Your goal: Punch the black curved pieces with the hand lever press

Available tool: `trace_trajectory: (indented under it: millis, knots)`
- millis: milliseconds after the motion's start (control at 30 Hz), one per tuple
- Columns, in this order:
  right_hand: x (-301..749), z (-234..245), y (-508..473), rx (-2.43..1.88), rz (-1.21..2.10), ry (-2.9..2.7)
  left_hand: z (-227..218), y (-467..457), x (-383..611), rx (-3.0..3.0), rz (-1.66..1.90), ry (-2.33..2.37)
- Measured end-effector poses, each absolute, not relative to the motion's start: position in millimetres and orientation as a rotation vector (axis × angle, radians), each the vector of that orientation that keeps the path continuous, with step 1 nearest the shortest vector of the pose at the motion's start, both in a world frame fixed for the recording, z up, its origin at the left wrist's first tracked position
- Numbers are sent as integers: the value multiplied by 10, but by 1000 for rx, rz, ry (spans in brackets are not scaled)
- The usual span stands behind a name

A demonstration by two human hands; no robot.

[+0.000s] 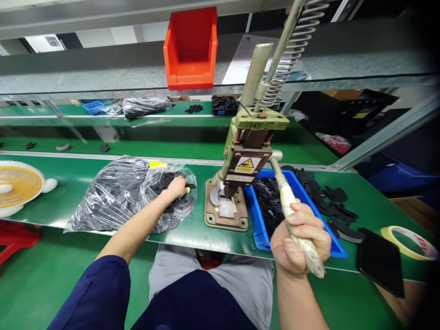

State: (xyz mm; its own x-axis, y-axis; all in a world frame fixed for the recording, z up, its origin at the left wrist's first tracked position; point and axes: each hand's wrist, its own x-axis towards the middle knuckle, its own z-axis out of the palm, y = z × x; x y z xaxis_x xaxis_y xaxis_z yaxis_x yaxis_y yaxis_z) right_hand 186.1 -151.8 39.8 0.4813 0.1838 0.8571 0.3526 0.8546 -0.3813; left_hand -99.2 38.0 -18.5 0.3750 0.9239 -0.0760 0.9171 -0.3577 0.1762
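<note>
Right hand point(299, 240) grips slanting lever point(284, 190); left hand point(178, 187) pinches black piece point(191, 186).
At center frame, the press point(246, 166) stands between both hands.

1. The left arm point(135, 231) is stretched forward and inward from the lower left.
2. Its upper part is covered by a dark blue sleeve point(96, 293), while the forearm is bared.
3. The left wrist point(165, 197) is set nearly in line with the forearm.
4. The left hand point(177, 187) is turned back upward, with the fingers bent and pointed rightward; the fingertips are shown too small to be read.
5. The right forearm point(299, 302) is bared and raised from the lower edge.
6. The right hand point(309, 233) is closed, its fingers wrapped over toward the palm.
7. The hands are placed well apart, the left farther forward.
</note>
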Motion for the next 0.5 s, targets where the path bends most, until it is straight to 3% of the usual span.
trace_trajectory:
  millis: [267,500]
  knots:
    - [1864,405,-1546,-607,-100,-1118,-53,448,-926,2209,140,1761]
    - [1884,374,-1510,-615,-155,-1118,165,224,-535,1449,649,1447]
